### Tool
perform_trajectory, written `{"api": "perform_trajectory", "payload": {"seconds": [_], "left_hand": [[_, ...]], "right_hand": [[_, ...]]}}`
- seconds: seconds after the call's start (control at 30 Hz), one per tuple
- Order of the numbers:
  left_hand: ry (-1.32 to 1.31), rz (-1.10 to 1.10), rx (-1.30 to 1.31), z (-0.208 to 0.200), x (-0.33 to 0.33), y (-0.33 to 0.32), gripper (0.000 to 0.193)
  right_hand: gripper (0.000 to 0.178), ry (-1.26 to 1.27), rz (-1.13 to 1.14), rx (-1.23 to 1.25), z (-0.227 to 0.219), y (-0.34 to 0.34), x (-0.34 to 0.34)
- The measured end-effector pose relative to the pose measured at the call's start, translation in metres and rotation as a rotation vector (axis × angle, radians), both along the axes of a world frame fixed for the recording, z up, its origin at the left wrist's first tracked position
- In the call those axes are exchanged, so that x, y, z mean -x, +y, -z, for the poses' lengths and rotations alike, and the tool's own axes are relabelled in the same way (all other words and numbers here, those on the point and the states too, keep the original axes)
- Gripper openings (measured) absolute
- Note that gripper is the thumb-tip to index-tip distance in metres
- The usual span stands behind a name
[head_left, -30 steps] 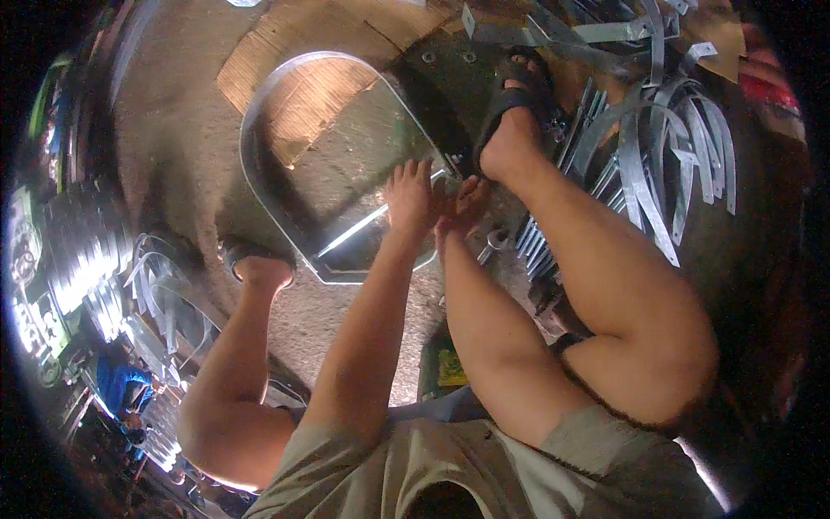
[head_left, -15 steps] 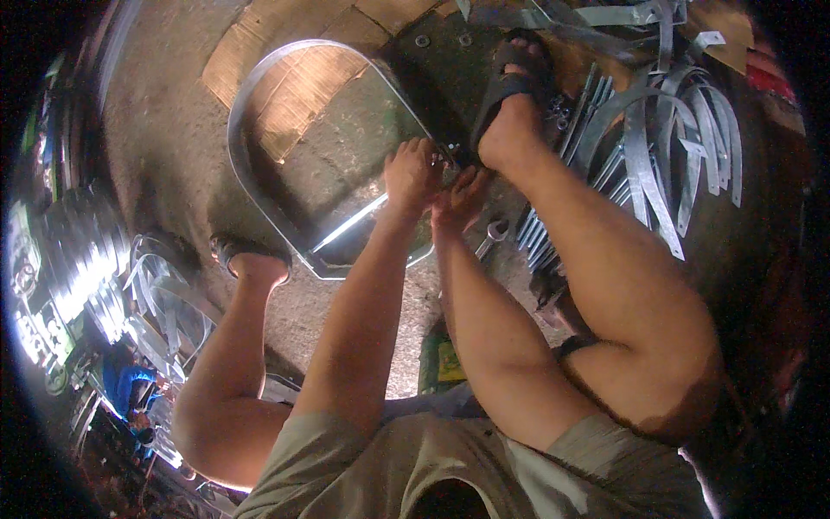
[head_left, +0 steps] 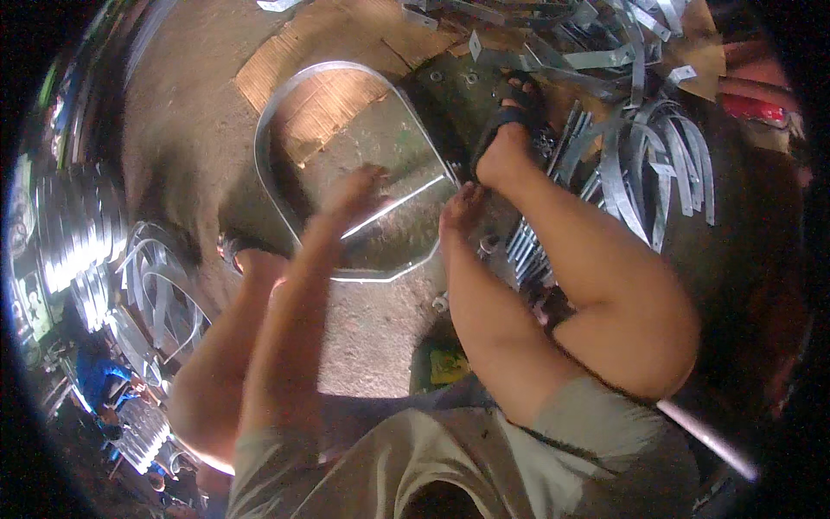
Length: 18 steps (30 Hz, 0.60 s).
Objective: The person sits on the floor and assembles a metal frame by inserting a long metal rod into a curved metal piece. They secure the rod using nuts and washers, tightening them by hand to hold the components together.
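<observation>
A metal hoop (head_left: 262, 164), bent from a flat grey strip into a rounded loop with an angled near side, lies on the floor in front of me. A straight bright rod (head_left: 402, 203) crosses it. My left hand (head_left: 353, 195) is over the inside of the hoop, left of the rod, its fingers smeared by motion. At the hoop's right side, by the rod's right end, my right hand (head_left: 462, 212) has its fingers curled together. What they hold, if anything, is hidden. A wrench (head_left: 489, 244) lies just beside my right wrist, partly covered by the forearm.
Cardboard (head_left: 333, 108) lies under the hoop's far part. Threaded rods (head_left: 527, 246) and curved metal strips (head_left: 661, 164) are piled beyond my right leg; bent brackets (head_left: 596, 59) lie at the far right. More curved strips (head_left: 164, 294) are left of my left foot. A person in blue (head_left: 97, 376) is at far left.
My left hand has moved left, away from the right hand and the hoop's right side. My right hand stays by the rod's end. The whole view has shifted slightly.
</observation>
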<state>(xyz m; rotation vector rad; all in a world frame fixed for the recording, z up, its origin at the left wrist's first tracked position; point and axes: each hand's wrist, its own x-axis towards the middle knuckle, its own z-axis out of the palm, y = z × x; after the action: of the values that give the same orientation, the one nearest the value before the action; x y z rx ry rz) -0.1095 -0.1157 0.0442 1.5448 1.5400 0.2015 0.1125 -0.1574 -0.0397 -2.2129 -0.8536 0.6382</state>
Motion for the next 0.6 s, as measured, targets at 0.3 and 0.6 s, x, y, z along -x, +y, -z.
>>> {"api": "perform_trajectory", "payload": {"seconds": [0.3,0.6], "left_hand": [[0.217,-0.354,0.079,-0.180,0.377,-0.031,0.033],[0.426,-0.441,0.475,-0.199,0.392,-0.128,0.040]], "right_hand": [[0.044,-0.092,0.269,0.563,-0.057,-0.092,0.020],[0.029,-0.340,-0.923,1.051,-0.065,-0.181,-0.024]]}}
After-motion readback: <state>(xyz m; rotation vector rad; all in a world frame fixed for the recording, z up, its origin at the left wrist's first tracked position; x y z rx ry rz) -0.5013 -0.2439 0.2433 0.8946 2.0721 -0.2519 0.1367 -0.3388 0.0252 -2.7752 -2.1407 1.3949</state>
